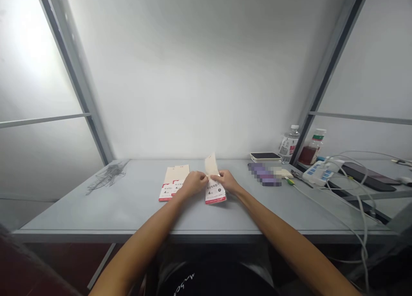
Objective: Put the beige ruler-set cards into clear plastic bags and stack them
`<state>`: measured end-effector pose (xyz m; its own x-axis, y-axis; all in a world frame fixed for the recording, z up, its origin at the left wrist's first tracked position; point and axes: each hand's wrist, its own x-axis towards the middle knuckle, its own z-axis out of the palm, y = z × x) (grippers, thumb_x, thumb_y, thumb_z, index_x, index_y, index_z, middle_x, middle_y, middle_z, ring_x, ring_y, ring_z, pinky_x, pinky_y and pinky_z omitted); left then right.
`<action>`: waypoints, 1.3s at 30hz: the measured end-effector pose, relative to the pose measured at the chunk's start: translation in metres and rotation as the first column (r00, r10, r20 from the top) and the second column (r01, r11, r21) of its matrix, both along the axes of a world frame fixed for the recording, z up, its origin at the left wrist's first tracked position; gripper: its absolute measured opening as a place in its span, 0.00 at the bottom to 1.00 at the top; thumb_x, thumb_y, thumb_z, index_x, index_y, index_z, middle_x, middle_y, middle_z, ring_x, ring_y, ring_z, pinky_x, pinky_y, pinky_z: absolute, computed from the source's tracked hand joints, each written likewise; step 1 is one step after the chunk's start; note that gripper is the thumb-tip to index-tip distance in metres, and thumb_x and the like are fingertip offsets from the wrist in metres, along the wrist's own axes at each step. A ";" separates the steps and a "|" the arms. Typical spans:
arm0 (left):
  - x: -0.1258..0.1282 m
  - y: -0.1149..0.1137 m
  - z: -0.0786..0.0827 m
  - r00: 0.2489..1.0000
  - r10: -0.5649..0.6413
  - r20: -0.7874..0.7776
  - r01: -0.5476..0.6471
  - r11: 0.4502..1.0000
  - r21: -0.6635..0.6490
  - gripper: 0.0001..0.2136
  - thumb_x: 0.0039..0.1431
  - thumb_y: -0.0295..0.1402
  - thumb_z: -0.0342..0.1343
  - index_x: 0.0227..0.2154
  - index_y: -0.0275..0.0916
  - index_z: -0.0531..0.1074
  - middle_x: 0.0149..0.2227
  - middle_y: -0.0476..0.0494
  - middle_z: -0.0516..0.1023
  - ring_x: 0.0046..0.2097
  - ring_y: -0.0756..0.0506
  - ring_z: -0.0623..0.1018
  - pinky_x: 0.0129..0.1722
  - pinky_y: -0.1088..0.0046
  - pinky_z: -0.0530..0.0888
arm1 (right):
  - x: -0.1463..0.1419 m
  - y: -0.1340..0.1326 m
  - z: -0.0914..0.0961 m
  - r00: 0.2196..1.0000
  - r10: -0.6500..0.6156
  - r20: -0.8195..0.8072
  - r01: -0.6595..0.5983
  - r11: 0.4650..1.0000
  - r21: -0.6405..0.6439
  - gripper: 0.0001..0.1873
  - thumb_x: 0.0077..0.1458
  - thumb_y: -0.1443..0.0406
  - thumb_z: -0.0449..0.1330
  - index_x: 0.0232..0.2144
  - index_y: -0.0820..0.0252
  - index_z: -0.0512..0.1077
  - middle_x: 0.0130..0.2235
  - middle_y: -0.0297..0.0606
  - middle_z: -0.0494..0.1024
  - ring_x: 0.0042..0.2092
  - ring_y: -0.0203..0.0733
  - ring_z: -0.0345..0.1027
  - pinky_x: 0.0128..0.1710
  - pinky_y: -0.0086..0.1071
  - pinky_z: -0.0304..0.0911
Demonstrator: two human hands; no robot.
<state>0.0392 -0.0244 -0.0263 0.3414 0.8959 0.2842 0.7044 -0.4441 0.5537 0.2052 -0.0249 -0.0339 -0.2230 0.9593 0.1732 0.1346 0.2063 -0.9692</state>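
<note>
A flat cream packet with a red lower edge and printed lettering, a ruler-set packet (215, 193), is tilted up a little over the desk. My left hand (195, 182) pinches its left edge at mid-height, fingers closed. From the other side, my right hand (227, 181) grips the right edge, thumb toward the middle. The packet's upper part leans back above both hands. Just left of my left hand lie more ruler-set packets (168, 182) of the same look, overlapping on the desk, partly covered by that hand.
On the grey desk (128, 214), dark tangled strands (109, 176) lie at left. Toward the right are a phone (265, 156), a blurred purple item (262, 173), a clear bottle (289, 145), a jar with dark liquid (312, 148), a power strip (317, 172) and trailing white cables (362, 210).
</note>
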 end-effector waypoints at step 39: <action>-0.014 0.006 0.015 0.832 -0.060 0.552 0.202 0.959 -0.199 0.17 0.50 0.46 0.51 0.28 0.34 0.69 0.33 0.43 0.73 0.35 0.48 0.73 0.31 0.74 0.71 | 0.006 -0.003 0.014 0.989 0.069 -0.129 -0.061 0.996 0.063 0.23 0.42 0.55 0.62 0.38 0.63 0.69 0.37 0.42 0.77 0.36 0.45 0.72 0.34 0.34 0.66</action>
